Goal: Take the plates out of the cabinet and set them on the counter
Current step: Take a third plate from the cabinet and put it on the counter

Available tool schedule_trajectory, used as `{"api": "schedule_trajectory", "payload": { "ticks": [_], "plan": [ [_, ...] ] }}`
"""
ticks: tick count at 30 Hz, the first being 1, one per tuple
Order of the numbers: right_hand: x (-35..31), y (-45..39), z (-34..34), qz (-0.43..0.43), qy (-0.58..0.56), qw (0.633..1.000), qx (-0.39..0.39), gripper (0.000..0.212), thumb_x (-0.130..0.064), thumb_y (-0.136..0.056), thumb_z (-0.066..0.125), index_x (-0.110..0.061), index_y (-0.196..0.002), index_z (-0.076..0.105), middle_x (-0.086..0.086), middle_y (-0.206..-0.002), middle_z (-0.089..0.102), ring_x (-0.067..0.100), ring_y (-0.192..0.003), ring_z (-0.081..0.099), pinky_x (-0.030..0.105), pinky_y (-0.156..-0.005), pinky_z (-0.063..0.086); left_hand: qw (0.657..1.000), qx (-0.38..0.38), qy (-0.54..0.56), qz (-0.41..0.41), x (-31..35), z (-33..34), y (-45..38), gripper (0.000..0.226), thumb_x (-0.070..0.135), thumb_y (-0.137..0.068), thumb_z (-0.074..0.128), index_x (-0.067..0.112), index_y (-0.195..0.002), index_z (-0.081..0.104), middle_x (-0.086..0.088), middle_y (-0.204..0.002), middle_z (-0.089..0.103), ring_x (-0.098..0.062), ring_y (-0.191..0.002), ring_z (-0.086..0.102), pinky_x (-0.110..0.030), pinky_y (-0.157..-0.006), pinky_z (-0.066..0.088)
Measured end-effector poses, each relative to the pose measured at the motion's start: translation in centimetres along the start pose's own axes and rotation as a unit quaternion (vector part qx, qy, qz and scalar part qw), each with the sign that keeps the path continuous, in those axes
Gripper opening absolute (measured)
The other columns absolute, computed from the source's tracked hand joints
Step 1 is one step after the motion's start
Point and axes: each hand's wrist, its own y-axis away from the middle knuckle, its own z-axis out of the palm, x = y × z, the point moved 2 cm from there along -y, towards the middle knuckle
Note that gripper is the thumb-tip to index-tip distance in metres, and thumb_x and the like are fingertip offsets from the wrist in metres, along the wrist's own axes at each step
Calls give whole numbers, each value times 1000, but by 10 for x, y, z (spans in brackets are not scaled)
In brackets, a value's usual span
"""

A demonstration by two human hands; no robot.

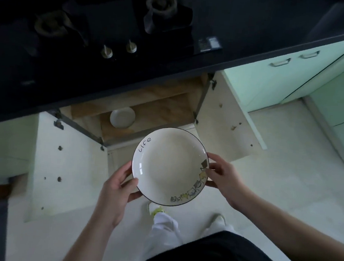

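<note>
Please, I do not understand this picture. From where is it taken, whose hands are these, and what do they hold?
The single picture comes from a camera worn on a person's head, looking down. No machine is here. The left hand and right hand each keep a grip on one side of a white plate, with a dark rim and the word "Life". Below the dark counter, which carries a stove, the cabinet stands open. One smaller plate lies inside it.
</note>
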Motion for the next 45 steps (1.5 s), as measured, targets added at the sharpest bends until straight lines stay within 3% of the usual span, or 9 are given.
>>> {"api": "schedule_trajectory", "payload": {
  "ticks": [6, 11, 18, 24, 31, 37, 45],
  "plan": [
    [-21, 40, -97, -49, -64, 996, 29, 39, -3, -94, 54, -26, -125, 62, 2, -91, 72, 13, -84, 69, 34, -75, 59, 998, -24, -44, 43, 38, 97, 21, 47, 1, -94, 56, 33, -129, 60, 12, -118, 71, -11, -100, 69, -30, -69, 59],
    [-35, 86, -214, -87, -100, 989, 69, 36, -6, -95, 57, -30, -120, 65, 0, -89, 74, 14, -86, 70, 29, -72, 58, 996, -71, -38, 49, 48, 223, 29, 48, -5, -93, 56, 32, -123, 61, 9, -99, 76, -9, -85, 72, -26, -59, 57],
    [-53, 142, -326, -115, -134, 976, 126, 33, -9, -94, 59, -34, -114, 67, 0, -90, 74, 15, -87, 70, 27, -70, 58, 987, -153, -29, 41, 61, 347, 44, 48, -7, -93, 54, 25, -128, 60, 6, -108, 75, -20, -100, 66, -34, -63, 59],
    [-55, 133, -356, -96, -156, 969, 165, 36, -8, -95, 56, -30, -122, 63, 9, -101, 72, 21, -95, 70, 33, -75, 59, 980, -188, -52, 32, 78, 387, 20, 46, -7, -93, 55, 34, -111, 67, 5, -106, 75, -20, -98, 67, -33, -61, 58],
    [-89, 88, -363, -87, -161, 963, 197, 35, -6, -96, 54, -34, -114, 63, 10, -103, 72, 20, -95, 70, 29, -73, 60, 974, -222, -44, 17, 108, 408, -39, 45, -6, -92, 57, 33, -113, 66, 1, -101, 76, -22, -97, 67, -33, -61, 58],
    [-121, 57, -381, -97, -167, 955, 224, 31, -8, -96, 55, -16, -126, 60, 7, -105, 74, 21, -99, 70, 36, -81, 59, 972, -229, -46, 22, 136, 435, -76, 44, -4, -92, 59, 36, -109, 67, 1, -94, 76, -16, -89, 71, -32, -61, 58],
    [-141, 3, -439, -99, -180, 952, 225, 33, -9, -96, 55, -21, -127, 61, 8, -106, 74, 22, -101, 69, 34, -78, 58, 971, -224, -73, 36, 155, 491, -121, 44, -1, -93, 58, 36, -115, 66, 0, -102, 76, -17, -95, 71, -34, -68, 59]
  ]
}}
